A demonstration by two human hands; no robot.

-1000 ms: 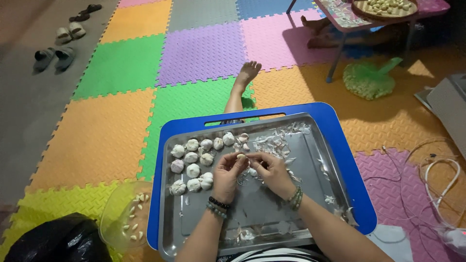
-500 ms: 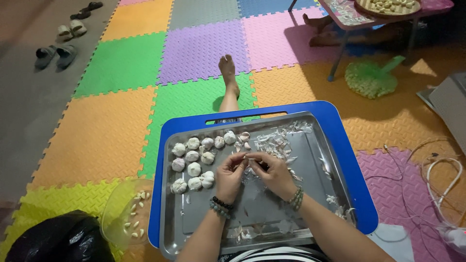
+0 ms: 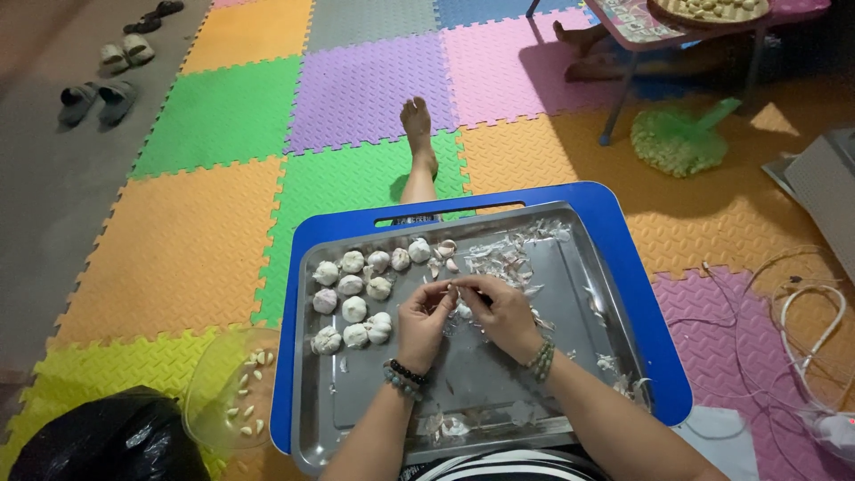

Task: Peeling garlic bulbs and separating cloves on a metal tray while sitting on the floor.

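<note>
**2 hands pinching 1 garlic clove over a steel tray**

Left hand (image 3: 421, 322) and right hand (image 3: 504, 312) meet fingertip to fingertip above the tray's middle. Both pinch a small garlic clove (image 3: 452, 288) between thumbs and forefingers; other fingers curled in. Beaded bracelets on both wrists.

Just left of the hands: whole garlic bulbs (image 3: 354, 297), about 12, clustered on the steel tray (image 3: 583, 294). Far side, right of the bulbs: loose papery skins (image 3: 504, 256). More scraps near the tray's near edge.

Tray sits on a blue lap table (image 3: 638, 294). Near left, on the floor: clear bowl (image 3: 212, 392) with peeled cloves, black bag (image 3: 98, 441) beside it. Foam mat tiles beyond; a bare foot (image 3: 417, 125) stretched far.
</note>
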